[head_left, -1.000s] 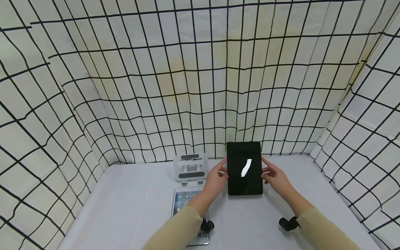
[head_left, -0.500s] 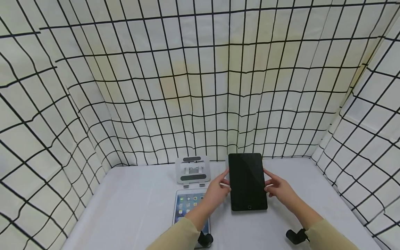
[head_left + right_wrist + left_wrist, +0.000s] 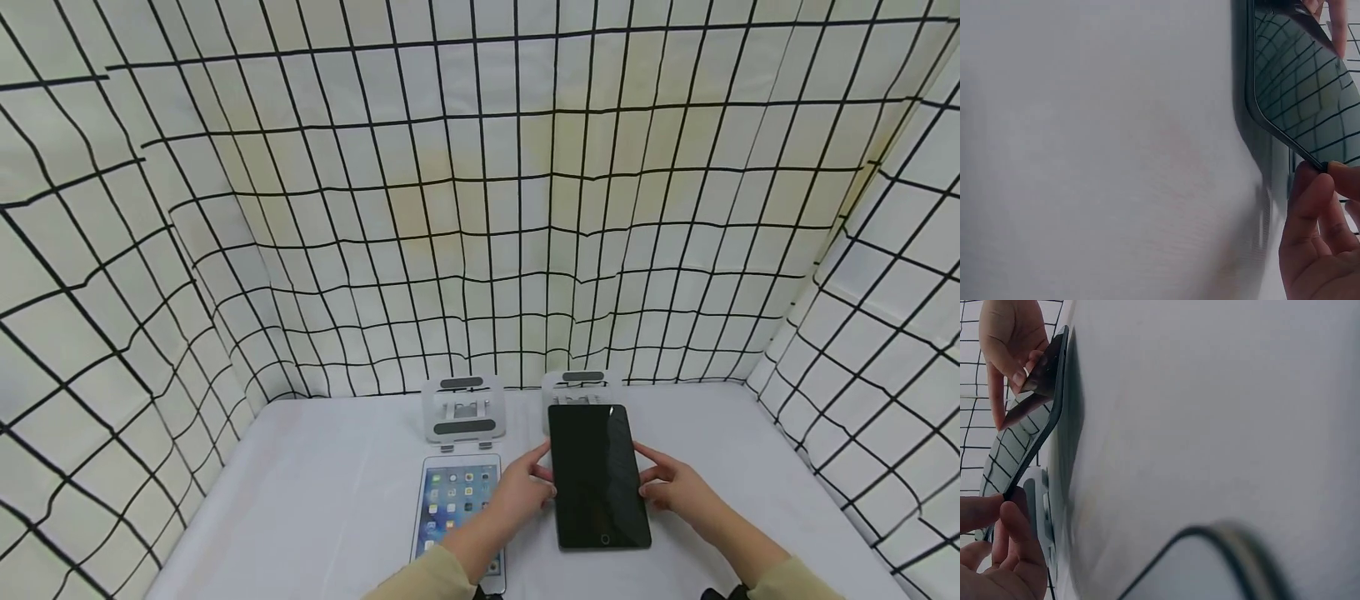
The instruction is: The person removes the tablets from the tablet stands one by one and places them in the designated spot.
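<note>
Both hands hold a black tablet [image 3: 596, 479] by its long sides, screen up and dark, home button towards the person. My left hand [image 3: 521, 493] pinches the left edge between thumb and fingers. On the opposite edge my right hand [image 3: 677, 493] pinches likewise. In the wrist views the tablet [image 3: 1054, 412] lies just over the white cloth with a shadow close beside it; whether its lower edge touches cannot be told. A white tablet [image 3: 457, 487] with a lit screen of icons lies left, partly hidden by the left forearm.
A white folding tablet stand [image 3: 465, 408] with grey pads stands behind the white tablet. A similar stand [image 3: 582, 381] is behind the black tablet, its lower part covered. White cloth [image 3: 315, 483] covers the table, and black-gridded curtains [image 3: 495, 208] enclose three sides.
Both hands have brought the black tablet down and nearer the person, away from the right stand, whose top now shows. The reflection on its screen has faded. The white tablet stays put.
</note>
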`<state>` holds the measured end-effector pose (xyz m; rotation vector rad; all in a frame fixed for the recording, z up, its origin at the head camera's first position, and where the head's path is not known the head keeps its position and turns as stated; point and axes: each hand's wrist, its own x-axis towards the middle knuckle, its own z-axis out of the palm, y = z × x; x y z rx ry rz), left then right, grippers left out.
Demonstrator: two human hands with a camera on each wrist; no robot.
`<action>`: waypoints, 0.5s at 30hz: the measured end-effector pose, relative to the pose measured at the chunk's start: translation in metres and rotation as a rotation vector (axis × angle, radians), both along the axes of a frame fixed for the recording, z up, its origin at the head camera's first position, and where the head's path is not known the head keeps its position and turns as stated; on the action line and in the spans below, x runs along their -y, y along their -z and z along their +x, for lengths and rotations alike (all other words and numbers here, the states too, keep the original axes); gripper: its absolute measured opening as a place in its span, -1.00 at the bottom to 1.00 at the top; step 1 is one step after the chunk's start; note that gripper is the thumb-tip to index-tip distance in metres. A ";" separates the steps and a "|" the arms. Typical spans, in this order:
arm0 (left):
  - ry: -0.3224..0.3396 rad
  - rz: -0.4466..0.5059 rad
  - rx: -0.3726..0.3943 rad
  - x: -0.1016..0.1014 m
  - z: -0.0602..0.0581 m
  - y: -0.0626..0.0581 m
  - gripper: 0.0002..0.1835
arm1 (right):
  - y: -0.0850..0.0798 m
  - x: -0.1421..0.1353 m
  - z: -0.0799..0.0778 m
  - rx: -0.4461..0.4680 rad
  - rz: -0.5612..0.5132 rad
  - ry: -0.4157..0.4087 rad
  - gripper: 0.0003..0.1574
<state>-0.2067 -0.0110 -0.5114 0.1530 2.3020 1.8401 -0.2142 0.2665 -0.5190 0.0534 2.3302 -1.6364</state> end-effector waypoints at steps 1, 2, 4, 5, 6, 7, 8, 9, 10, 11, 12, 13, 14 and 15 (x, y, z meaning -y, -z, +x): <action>0.001 0.005 0.004 0.000 0.001 0.002 -0.15 | 0.001 0.000 0.002 0.009 0.003 0.009 -0.04; 0.002 0.011 0.007 -0.001 0.003 0.004 -0.16 | 0.002 0.000 0.004 0.016 0.006 0.013 -0.04; 0.006 0.018 0.007 -0.003 0.006 0.007 -0.16 | 0.003 -0.002 0.007 0.028 0.012 0.017 -0.04; 0.006 0.020 0.007 -0.003 0.007 0.009 -0.17 | 0.003 -0.002 0.009 0.030 0.013 0.014 -0.04; 0.006 0.021 0.009 -0.004 0.009 0.010 -0.18 | 0.004 -0.003 0.010 0.031 0.011 0.006 -0.04; 0.006 0.017 0.012 -0.005 0.010 0.011 -0.18 | 0.004 -0.005 0.012 0.032 0.008 -0.006 -0.04; 0.006 0.013 0.016 -0.005 0.012 0.011 -0.19 | 0.004 -0.006 0.013 0.033 0.002 -0.019 -0.04; 0.005 0.007 0.019 -0.006 0.013 0.010 -0.19 | 0.005 -0.007 0.015 0.036 -0.003 -0.031 -0.04; 0.002 0.001 0.028 -0.006 0.014 0.010 -0.19 | 0.005 -0.008 0.016 0.038 -0.012 -0.048 -0.04; 0.000 -0.007 0.036 -0.006 0.016 0.009 -0.19 | 0.005 -0.009 0.017 0.037 -0.020 -0.063 -0.04; -0.001 -0.014 0.047 -0.007 0.016 0.009 -0.19 | 0.006 -0.010 0.018 0.039 -0.028 -0.078 -0.03; -0.003 -0.024 0.049 -0.007 0.017 0.008 -0.20 | 0.006 -0.010 0.018 0.042 -0.036 -0.088 -0.03; -0.003 -0.031 0.055 -0.007 0.018 0.007 -0.20 | 0.007 -0.011 0.019 0.044 -0.041 -0.098 -0.02; -0.002 -0.040 0.058 -0.006 0.019 0.007 -0.20 | 0.007 -0.011 0.019 0.044 -0.043 -0.107 -0.02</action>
